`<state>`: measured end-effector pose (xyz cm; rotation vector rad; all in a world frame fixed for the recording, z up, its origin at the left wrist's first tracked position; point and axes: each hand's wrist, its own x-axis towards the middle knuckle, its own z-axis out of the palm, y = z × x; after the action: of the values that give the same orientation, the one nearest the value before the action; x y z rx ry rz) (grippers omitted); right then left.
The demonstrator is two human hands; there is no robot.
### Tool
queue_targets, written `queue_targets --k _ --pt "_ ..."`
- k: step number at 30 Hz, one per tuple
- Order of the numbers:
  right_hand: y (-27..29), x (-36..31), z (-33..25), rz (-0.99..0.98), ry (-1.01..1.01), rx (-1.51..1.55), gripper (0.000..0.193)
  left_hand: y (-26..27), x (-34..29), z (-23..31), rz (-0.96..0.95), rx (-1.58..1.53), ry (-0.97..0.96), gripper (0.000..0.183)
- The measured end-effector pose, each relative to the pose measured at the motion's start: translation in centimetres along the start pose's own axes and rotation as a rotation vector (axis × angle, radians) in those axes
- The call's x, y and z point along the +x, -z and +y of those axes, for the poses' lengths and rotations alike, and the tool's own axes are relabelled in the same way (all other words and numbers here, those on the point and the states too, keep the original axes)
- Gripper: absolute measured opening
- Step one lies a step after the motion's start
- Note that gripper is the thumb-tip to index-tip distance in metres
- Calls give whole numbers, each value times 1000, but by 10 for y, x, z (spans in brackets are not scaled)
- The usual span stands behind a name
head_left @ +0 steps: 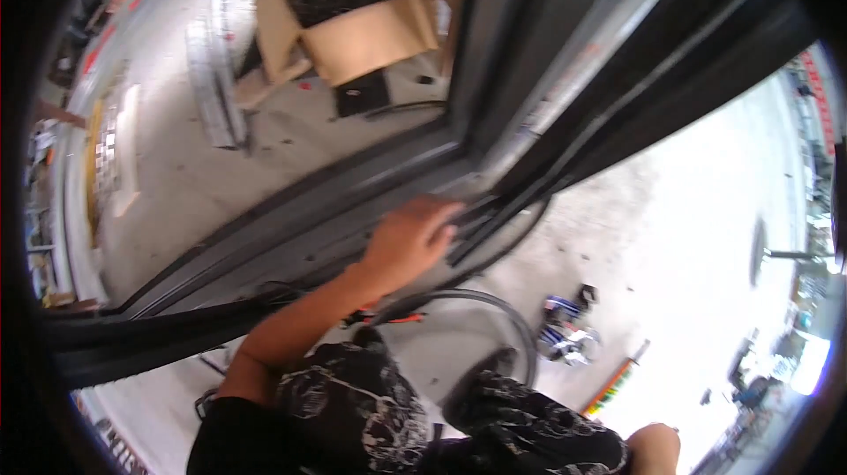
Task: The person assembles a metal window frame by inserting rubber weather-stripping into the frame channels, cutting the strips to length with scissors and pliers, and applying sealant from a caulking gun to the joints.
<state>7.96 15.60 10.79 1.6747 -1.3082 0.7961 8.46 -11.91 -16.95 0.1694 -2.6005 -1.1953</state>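
My left hand (410, 241) reaches over the inner corner of a large dark grey metal frame (353, 201). Its fingers are curled and a little blurred, closed on a black rubber strip (481, 246) that runs along the frame's edge. A length of similar black strip (490, 296) droops in a loop below the corner, over the floor near my legs. Of my right hand (655, 448) only a blurred part shows at the lower right edge, beside my patterned trouser leg; its fingers cannot be made out.
Beyond the frame stands an open cardboard box (371, 38) full of dark pieces, beside long metal profiles (216, 91) on the floor. Right of my legs lie a crumpled bluish-silver package (567, 334) and an orange-and-green long tool (610, 388). Shelving lines the left rim.
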Motion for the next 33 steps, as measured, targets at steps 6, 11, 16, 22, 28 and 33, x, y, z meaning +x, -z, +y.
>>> queue_targets --k 6,11,16,22,28,33 --pt "13 -1 31 -860 -79 48 16 -79 34 10 -217 -188 -42 41" --pt "-28 -126 22 -1355 -327 330 36 -98 25 -50 -140 79 -102 33" --pt "-66 -227 -7 -1518 -505 322 11 -118 58 -51 -114 70 -33 22" --pt "-123 -280 -36 -1388 -814 305 8 -140 68 -66 -109 71 -96 21" --pt "-144 -301 -48 -1233 -1227 196 5 -103 81 -59 -609 -440 355 28" --pt "-165 -301 -57 -1126 -1277 187 8 -99 86 -67 -484 -163 106 28"
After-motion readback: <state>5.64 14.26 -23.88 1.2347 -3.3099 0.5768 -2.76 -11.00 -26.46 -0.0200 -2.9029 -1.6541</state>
